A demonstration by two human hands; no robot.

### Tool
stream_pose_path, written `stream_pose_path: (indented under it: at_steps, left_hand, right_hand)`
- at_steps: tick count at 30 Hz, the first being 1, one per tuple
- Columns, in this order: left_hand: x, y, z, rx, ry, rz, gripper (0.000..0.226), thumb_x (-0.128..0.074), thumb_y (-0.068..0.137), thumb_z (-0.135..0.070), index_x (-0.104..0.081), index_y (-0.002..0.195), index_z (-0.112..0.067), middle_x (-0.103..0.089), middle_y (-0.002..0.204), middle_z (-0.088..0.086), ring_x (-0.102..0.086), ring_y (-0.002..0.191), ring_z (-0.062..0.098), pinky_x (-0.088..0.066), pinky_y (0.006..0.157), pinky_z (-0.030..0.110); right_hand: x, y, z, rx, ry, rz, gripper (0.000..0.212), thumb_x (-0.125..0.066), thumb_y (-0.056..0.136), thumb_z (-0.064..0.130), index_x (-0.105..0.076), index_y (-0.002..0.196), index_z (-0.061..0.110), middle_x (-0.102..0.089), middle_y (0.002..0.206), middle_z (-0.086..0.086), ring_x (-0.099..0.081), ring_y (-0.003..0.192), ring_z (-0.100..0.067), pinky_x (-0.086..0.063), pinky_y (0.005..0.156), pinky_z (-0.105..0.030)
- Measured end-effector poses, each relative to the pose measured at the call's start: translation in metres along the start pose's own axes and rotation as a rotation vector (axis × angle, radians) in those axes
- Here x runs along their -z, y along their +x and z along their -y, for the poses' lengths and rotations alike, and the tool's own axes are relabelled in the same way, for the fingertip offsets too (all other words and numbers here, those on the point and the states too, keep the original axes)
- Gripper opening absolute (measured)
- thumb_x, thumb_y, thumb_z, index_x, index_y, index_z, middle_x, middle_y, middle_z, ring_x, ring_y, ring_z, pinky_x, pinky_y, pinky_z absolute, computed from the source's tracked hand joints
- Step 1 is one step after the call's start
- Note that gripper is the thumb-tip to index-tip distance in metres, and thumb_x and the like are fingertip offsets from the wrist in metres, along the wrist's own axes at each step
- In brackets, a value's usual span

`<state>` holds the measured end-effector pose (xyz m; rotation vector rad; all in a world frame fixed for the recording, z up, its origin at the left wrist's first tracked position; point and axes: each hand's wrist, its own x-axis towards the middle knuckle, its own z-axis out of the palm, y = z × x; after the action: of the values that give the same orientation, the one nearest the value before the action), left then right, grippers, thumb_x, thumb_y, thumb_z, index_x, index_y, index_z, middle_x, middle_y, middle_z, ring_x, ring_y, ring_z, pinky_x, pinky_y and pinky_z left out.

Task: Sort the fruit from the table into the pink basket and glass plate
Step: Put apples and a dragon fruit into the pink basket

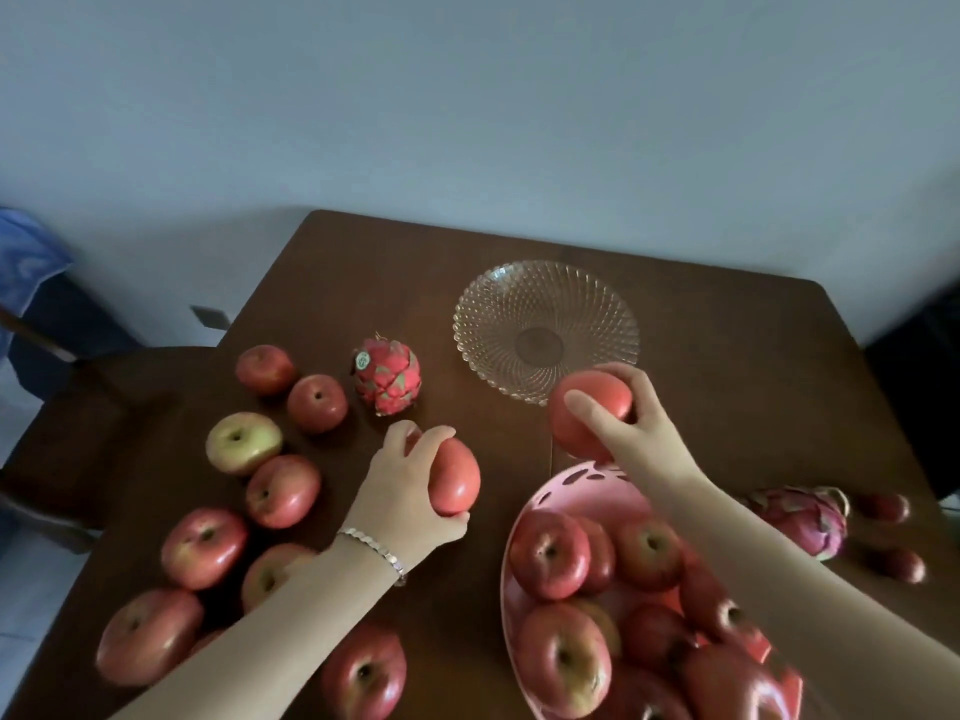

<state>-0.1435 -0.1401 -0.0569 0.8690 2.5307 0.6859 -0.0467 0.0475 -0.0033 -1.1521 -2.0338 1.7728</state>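
**Q:** What loose stock is on the left of the dark brown wooden table?

**A:** Eight loose red apples, stem hollows up, including one yellow-green apple. A possible ninth under the forearm cannot be confirmed. Beyond them stands one pink scaly dragon fruit, stem end toward the far edge.

**Q:** Left hand?

**A:** It wears a silver bracelet. The fingers are curled over a smooth red-orange oval fruit with the thumb beneath, gripping it. The fruit's long axis runs near-to-far. It sits between the loose apples and the pink oval plastic basket.

**Q:** Right hand?

**A:** The fingers are spread and clamped around a smooth red round fruit. It is held between the near rim of the clear ribbed glass plate and the basket's far rim.

**Q:** Basket contents?

**A:** At least seven basketed red apples. The nearest ones are too blurred to count.

**Q:** Far right?

**A:** One second dragon fruit lies on its side, long axis left-to-right. Two small dark red fruits lie just beyond it.
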Motion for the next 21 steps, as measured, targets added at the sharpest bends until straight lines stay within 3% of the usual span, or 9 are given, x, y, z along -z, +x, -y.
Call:
stream_pose_path:
  at_steps: [3,6,9,11,13,15,18,21]
  left_hand:
    - [-0.005,-0.006,-0.025,-0.071,-0.098,-0.075,0.083,-0.083,0.06,-0.022,-0.043,0.133,-0.027,-0.031,0.131,0.002,-0.045,0.118,0.022,-0.039,0.103,0.027]
    - [-0.011,-0.012,-0.043,-0.102,-0.14,-0.104,0.084,-0.084,0.058,-0.021,-0.046,0.132,-0.027,-0.032,0.129,0.0,-0.046,0.118,0.021,-0.036,0.099,0.021]
    - [-0.013,-0.019,-0.052,-0.123,-0.129,-0.088,0.084,-0.084,0.058,-0.021,-0.045,0.132,-0.028,-0.024,0.12,-0.01,-0.047,0.117,0.021,-0.032,0.096,0.016]
    - [-0.011,-0.023,-0.054,-0.133,-0.117,-0.098,0.084,-0.084,0.057,-0.019,-0.046,0.132,-0.028,-0.022,0.119,-0.011,-0.047,0.118,0.021,-0.033,0.098,0.018]
    - [-0.01,-0.028,-0.055,-0.148,-0.097,-0.113,0.084,-0.085,0.056,-0.018,-0.048,0.131,-0.026,-0.028,0.122,-0.007,-0.044,0.121,0.021,-0.035,0.1,0.021]
    - [-0.008,-0.031,-0.055,-0.153,-0.074,-0.116,0.084,-0.085,0.054,-0.018,-0.049,0.13,-0.025,-0.034,0.128,0.001,-0.043,0.122,0.022,-0.037,0.102,0.026]
    - [-0.008,-0.034,-0.053,-0.142,-0.066,-0.117,0.084,-0.086,0.054,-0.018,-0.05,0.129,-0.024,-0.036,0.13,0.005,-0.043,0.121,0.023,-0.038,0.101,0.027]
    - [-0.01,-0.036,-0.054,-0.124,-0.069,-0.094,0.083,-0.085,0.055,-0.016,-0.049,0.129,-0.024,-0.034,0.128,0.001,-0.042,0.122,0.021,-0.032,0.098,0.02]
  right_hand:
    - [0.036,-0.015,-0.021,-0.136,0.09,-0.054,0.035,-0.07,0.08,0.028,-0.057,0.112,0.027,-0.057,0.103,-0.002,-0.066,0.073,-0.019,-0.054,0.047,-0.025]
    - [0.046,-0.021,-0.045,-0.325,0.109,-0.01,0.037,-0.069,0.081,0.024,-0.052,0.114,0.02,-0.054,0.1,-0.003,-0.062,0.075,-0.017,-0.058,0.059,-0.035]
    - [0.035,-0.017,-0.063,-0.456,-0.016,-0.028,0.067,-0.073,0.075,0.04,-0.04,0.126,0.012,-0.052,0.107,-0.006,-0.061,0.087,-0.02,-0.06,0.062,-0.038]
    - [0.024,-0.012,-0.07,-0.464,-0.23,-0.063,0.092,-0.069,0.067,0.06,-0.032,0.133,0.007,-0.055,0.114,-0.009,-0.061,0.098,-0.026,-0.058,0.077,-0.041]
    - [0.016,-0.008,-0.071,-0.449,-0.381,-0.085,0.101,-0.059,0.066,0.071,-0.027,0.135,0.004,-0.058,0.117,-0.013,-0.061,0.103,-0.031,-0.051,0.09,-0.043]
    - [0.01,-0.003,-0.069,-0.479,-0.362,-0.073,0.099,-0.052,0.07,0.073,-0.026,0.136,0.004,-0.059,0.109,-0.014,-0.062,0.093,-0.031,-0.053,0.083,-0.04]
    - [0.011,0.001,-0.062,-0.558,-0.242,-0.019,0.099,-0.047,0.076,0.072,-0.02,0.14,0.001,-0.054,0.094,-0.009,-0.063,0.065,-0.025,-0.054,0.05,-0.03]
    - [0.014,0.0,-0.057,-0.637,-0.113,0.063,0.096,-0.045,0.078,0.072,-0.023,0.141,0.004,-0.051,0.094,-0.01,-0.063,0.057,-0.025,-0.056,0.055,-0.034]
